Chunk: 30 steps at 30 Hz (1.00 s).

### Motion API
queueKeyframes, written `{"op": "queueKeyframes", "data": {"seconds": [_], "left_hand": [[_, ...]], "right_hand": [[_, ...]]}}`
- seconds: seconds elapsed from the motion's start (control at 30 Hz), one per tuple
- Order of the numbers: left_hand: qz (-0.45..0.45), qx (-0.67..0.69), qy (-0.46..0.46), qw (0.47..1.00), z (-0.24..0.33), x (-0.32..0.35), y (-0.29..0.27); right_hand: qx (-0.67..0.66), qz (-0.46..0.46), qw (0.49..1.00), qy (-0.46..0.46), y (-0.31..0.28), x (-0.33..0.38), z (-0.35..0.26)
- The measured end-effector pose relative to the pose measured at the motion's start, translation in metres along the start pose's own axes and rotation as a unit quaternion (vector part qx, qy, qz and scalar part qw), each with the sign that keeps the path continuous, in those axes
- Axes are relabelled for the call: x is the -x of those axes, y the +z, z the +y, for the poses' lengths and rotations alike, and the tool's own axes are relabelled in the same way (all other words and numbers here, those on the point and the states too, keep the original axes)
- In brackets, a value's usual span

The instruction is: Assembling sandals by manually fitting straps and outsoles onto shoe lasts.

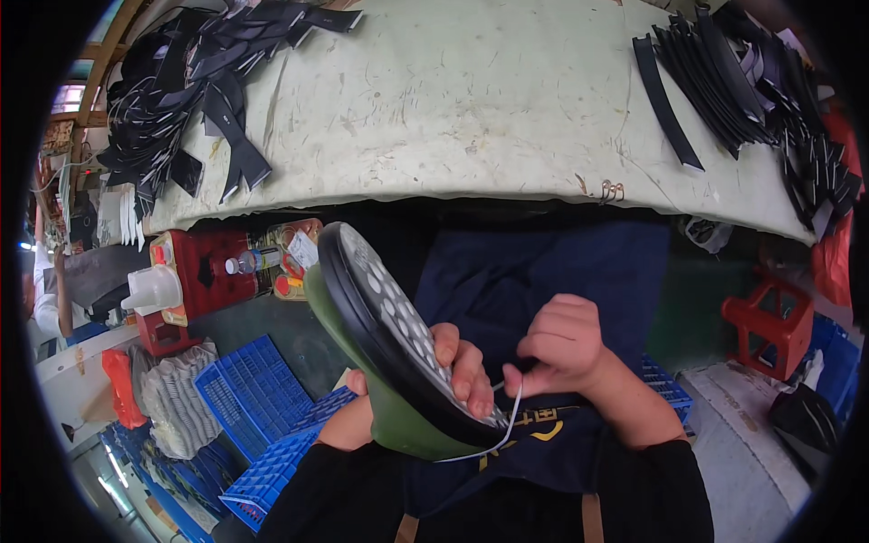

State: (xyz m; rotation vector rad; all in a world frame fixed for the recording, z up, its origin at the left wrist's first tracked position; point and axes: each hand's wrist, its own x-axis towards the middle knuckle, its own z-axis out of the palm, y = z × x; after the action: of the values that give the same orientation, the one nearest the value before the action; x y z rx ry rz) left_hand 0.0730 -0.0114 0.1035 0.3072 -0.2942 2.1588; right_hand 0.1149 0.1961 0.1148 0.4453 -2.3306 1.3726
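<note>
The left hand [463, 369] is closed firmly around a shoe sole [391, 299] and the green shoe last [407, 425] behind it, fingers bent over the tread and the hand's base partly hidden by the last. The right hand [563, 347] is narrowed to a pinch, thumb and curled forefinger gripping a thin white cord [513, 421] that loops down and runs under the sole's lower end. The sole has a smooth, rubbery black sidewall with a groove along it and a tread of rounded grey-white lugs; the last is smooth, slightly glossy and gently curved. The sole is held up in front of the person's navy cloth apron [543, 262], below the table edge. Its long axis slants from upper left to lower right, one rounded end pointing up toward the table and the tread facing up and to the right; which end is the toe cannot be told. Beyond lies the worktable [453, 118], covered in pale, creased, stained sheeting, with a tangled heap of flat black strips [172, 100] at its left and more black strips [715, 86] at its right. To the left, a clear plastic bottle [253, 261] lies in a red container [213, 271], above latticed blue plastic crates [258, 389]. To the right, a red plastic stool [774, 321] stands near the dark green floor [697, 290].
</note>
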Motion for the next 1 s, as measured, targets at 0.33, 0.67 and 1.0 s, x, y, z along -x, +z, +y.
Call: {"op": "queueKeyframes", "data": {"seconds": [0.33, 0.67, 1.0], "left_hand": [[0.123, -0.207, -0.01, 0.971, 0.035, -0.004, 0.028], [0.362, -0.215, -0.087, 0.903, 0.022, 0.001, 0.03], [0.302, -0.355, -0.054, 0.883, 0.028, -0.034, 0.042]], "right_hand": [[0.25, 0.116, 0.946, 0.172, -0.143, -0.022, 0.016], [0.48, -0.013, 0.856, 0.19, -0.172, -0.05, 0.088], [-0.435, 0.293, 0.841, 0.133, -0.076, -0.077, -0.034]]}}
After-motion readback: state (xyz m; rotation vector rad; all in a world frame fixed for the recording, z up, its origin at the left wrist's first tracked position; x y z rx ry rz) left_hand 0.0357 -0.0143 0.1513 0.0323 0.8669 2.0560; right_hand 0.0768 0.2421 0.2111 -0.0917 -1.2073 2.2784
